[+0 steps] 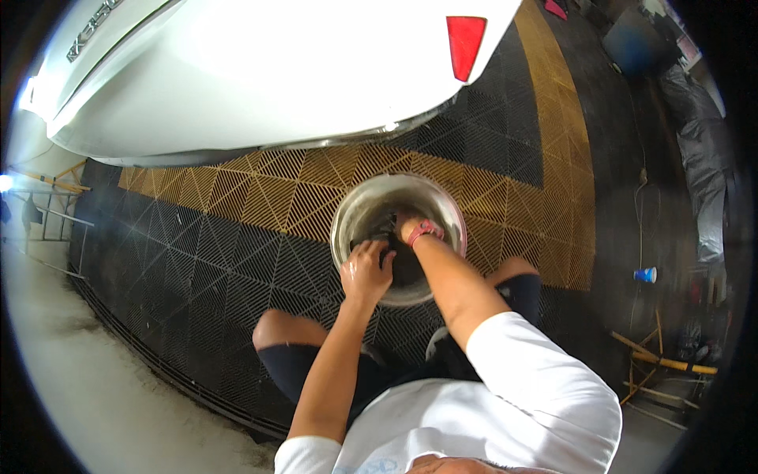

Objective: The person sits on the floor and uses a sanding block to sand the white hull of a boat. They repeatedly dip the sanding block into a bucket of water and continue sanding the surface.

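One metal bowl (399, 237) sits on the floor. Both hands are inside: left hand (365, 271) fingers clenched on one dark cloth (388, 254); right hand (407, 227) grip hidden, cannot tell.

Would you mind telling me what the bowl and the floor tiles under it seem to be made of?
The bowl looks like polished metal, likely stainless steel, judging by its shiny, reflective rim. The floor tiles look like moulded plastic: matte black and yellow open grids.
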`<state>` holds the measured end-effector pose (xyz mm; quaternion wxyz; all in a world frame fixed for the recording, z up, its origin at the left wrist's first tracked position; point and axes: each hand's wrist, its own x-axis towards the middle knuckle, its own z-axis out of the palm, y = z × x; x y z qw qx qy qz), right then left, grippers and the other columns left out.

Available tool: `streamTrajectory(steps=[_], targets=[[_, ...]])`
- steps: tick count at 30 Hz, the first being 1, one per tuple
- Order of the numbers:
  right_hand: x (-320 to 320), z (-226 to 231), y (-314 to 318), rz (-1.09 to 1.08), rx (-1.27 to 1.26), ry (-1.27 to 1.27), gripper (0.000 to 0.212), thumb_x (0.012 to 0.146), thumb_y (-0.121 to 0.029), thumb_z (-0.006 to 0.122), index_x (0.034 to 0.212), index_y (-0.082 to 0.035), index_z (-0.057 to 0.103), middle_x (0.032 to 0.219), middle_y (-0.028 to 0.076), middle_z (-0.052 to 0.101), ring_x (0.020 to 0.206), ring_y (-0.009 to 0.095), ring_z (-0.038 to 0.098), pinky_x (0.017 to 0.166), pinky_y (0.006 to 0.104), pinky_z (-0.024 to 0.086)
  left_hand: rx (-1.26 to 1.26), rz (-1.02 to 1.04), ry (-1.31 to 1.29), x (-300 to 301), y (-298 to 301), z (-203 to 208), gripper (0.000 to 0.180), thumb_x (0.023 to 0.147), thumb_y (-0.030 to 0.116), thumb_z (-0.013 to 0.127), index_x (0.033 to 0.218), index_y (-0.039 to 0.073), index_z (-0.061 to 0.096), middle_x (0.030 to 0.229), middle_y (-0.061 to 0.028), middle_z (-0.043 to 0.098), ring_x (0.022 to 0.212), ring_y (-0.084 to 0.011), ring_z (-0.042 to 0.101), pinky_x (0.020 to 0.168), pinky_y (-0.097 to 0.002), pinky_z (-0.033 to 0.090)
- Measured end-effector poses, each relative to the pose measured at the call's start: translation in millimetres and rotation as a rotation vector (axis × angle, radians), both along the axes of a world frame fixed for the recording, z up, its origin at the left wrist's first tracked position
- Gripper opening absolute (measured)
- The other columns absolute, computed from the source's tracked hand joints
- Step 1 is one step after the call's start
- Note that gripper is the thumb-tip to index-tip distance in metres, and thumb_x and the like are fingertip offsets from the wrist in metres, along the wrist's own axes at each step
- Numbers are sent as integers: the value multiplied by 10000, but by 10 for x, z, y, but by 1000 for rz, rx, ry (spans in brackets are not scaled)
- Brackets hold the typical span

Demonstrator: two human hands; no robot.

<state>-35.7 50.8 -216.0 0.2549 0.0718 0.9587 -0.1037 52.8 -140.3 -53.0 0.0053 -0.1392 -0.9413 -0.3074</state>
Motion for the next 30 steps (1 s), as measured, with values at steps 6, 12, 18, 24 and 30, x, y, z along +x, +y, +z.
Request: streamTrajectory(steps=[6,12,18,24,30], targets=[[223,-212,-427,-16,-90,-202,518,1013,-282,657,1478,-53,640,1525,246,639,1406,385,638,1137,532,543,-41,58,-15,73,-59,-30,247,1022,276,709,1148,72,768,1109,-118,787,1039,-330,768,841,-450,626],[205,290,-376,137,-123,-172,435,998,-251,668,1388,-62,701,1519,164,667,1369,386,663,1104,522,556,-56,126,1,7,-47,-105,349,1063,304,640,1279,39,710,1178,-165,765,1090,-368,752,877,-490,623],[113,1236,-38,570,-37,368,367,952,-171,669,1306,-131,753,1353,144,712,1435,364,565,1226,637,377,708,423,-502,-453,289,-318,588,1139,444,488,1581,59,529,1459,-169,661,1305,-374,644,1102,-483,517],[525,3096,-187,641,-266,456,314,861,-192,802,1161,-101,793,1107,144,795,1088,357,741,961,514,578,1509,324,-984,-680,195,-295,497,1175,430,415,1421,62,641,1155,-74,750,894,-236,745,762,-416,649],[740,2505,534,-361,-907,480,544,1026,-482,748,1162,42,700,836,170,741,639,242,718,624,392,585,28,-249,-178,-902,46,1830,225,1121,182,600,1161,59,784,849,-71,802,727,-194,764,784,-391,657]])
